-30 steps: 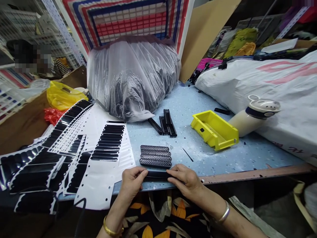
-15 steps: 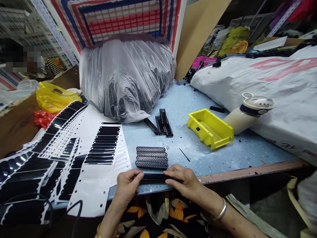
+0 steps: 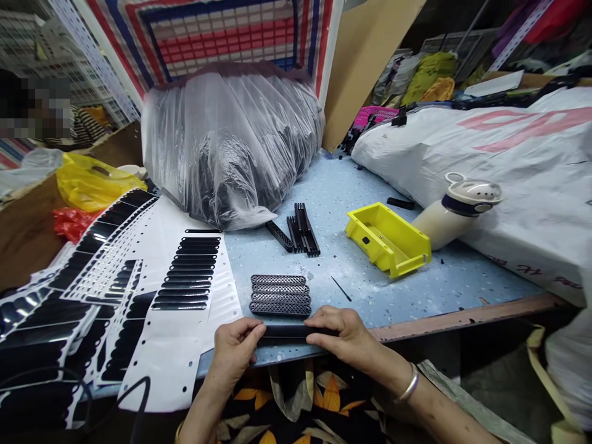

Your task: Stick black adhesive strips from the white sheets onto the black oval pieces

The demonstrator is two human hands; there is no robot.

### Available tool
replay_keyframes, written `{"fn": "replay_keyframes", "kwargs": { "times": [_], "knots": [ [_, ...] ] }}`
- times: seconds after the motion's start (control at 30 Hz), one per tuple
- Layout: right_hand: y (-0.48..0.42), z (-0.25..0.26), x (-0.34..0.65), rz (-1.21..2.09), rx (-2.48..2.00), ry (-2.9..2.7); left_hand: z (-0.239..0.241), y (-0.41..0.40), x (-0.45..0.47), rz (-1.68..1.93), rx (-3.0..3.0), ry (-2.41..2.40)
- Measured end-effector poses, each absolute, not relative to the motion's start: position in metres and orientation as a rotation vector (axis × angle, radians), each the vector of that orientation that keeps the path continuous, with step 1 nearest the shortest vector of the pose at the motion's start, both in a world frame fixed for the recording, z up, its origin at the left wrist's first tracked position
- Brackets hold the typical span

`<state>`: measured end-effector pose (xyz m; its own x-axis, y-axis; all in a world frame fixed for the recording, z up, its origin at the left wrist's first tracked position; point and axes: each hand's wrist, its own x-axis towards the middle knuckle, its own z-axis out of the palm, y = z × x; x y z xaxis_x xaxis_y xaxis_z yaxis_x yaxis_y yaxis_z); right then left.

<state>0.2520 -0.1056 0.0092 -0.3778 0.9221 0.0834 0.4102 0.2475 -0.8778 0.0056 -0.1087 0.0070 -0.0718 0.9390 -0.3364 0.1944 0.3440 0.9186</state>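
A long black plastic strip [image 3: 283, 333] lies across the near edge of the blue table [image 3: 416, 290], and both hands grip it. My left hand [image 3: 234, 353] pinches its left end; my right hand [image 3: 348, 336] pinches its right end. Just beyond the strip sits a row of several black perforated grille pieces [image 3: 280, 295]. White backing sheets with black oval stickers [image 3: 189, 280] lie to the left of my hands.
A big clear bag of black parts [image 3: 231, 139] stands at the back. More black strips [image 3: 300, 229], a yellow bin [image 3: 387, 238] and a white bottle [image 3: 456, 209] lie to the right, before a large white sack [image 3: 518, 154]. Another person sits far left.
The view has drifted slightly, shifting the scene left. Both hands stay pinched on the black strip at the table's edge.
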Motion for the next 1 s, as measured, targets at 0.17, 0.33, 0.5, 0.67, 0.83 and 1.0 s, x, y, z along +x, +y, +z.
{"fn": "replay_keyframes", "kwargs": {
  "times": [0.17,0.33,0.5,0.67,0.83,1.0],
  "knots": [
    [-0.104,0.007,0.252,1.084,-1.275,-1.856,0.004,-0.109,0.003,0.849,1.116,1.517],
    [-0.105,0.006,0.251,1.074,-1.287,-1.859,-0.005,-0.110,-0.001,0.839,1.181,1.489],
    [-0.109,0.017,0.262,1.012,-1.286,-1.864,-0.003,-0.109,0.001,0.846,1.187,1.501],
    [-0.108,0.022,0.300,0.651,-1.465,-1.838,0.003,-0.111,-0.007,0.894,1.540,1.599],
    [-0.090,-0.001,0.322,0.234,-1.761,-1.944,0.015,-0.119,-0.003,1.198,2.199,1.513],
    [-0.069,-0.017,0.310,0.143,-1.789,-2.081,0.029,-0.121,0.035,1.236,2.450,1.099]
  ]
}}
